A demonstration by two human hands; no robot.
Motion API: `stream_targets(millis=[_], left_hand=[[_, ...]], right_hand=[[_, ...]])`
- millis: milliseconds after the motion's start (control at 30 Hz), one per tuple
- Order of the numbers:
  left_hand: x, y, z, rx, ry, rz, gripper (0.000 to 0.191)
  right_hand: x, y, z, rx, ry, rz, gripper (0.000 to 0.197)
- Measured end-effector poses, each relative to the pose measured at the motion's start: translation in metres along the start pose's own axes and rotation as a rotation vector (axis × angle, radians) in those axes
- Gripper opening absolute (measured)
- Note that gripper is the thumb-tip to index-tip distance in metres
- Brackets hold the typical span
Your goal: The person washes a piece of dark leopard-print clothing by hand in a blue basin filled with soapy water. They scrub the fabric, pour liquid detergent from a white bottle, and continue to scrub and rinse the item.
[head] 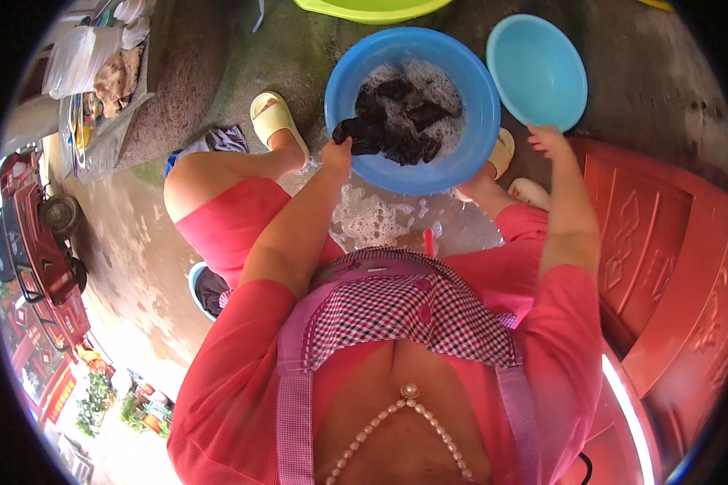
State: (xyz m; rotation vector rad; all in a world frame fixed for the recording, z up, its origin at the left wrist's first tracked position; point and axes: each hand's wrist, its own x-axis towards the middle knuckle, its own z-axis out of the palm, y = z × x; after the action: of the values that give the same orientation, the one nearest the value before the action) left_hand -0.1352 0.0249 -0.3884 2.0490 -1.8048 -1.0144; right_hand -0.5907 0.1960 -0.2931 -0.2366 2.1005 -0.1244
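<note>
My left hand (338,151) pinches one end of a wet black cloth (364,134) at the left rim of a large blue basin (485,109). The rest of the dark fabric lies in soapy, foamy water in the basin. To its right is a smaller turquoise basin (540,73). My right hand (547,140) is at that basin's near rim with its fingers apart; whether it touches the rim is hard to tell.
Foam (373,221) covers wet ground between my slippered feet. A yellow-green basin (376,9) is at the top. Red panelled doors (637,230) rise at right. A cluttered ledge (139,115) stands upper left; a small basin with dark cloth (195,291) sits beside my left leg.
</note>
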Motion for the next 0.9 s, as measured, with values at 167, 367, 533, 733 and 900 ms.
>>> stream_targets(millis=[167,367,533,733,900], left_hand=[[-0.014,0.044,-0.02,-0.639,-0.224,-0.359,0.026],[0.021,0.032,-0.039,-0.71,-0.102,-0.321,0.031],[0.068,-0.021,-0.047,-0.712,-0.231,0.065,0.041],[0.01,0.086,-0.097,-1.227,-0.613,-0.375,0.046],[-0.03,0.157,-0.133,-1.354,-0.735,-0.273,0.047]], right_hand=[[-0.062,0.034,-0.09,0.217,0.23,-0.29,0.039],[-0.186,0.124,-0.099,0.58,0.548,-0.356,0.036],[-0.159,0.263,0.013,1.034,0.932,-0.131,0.018],[-0.107,0.289,0.165,1.282,0.35,0.074,0.028],[-0.079,0.222,0.155,1.502,0.315,-0.034,0.027]])
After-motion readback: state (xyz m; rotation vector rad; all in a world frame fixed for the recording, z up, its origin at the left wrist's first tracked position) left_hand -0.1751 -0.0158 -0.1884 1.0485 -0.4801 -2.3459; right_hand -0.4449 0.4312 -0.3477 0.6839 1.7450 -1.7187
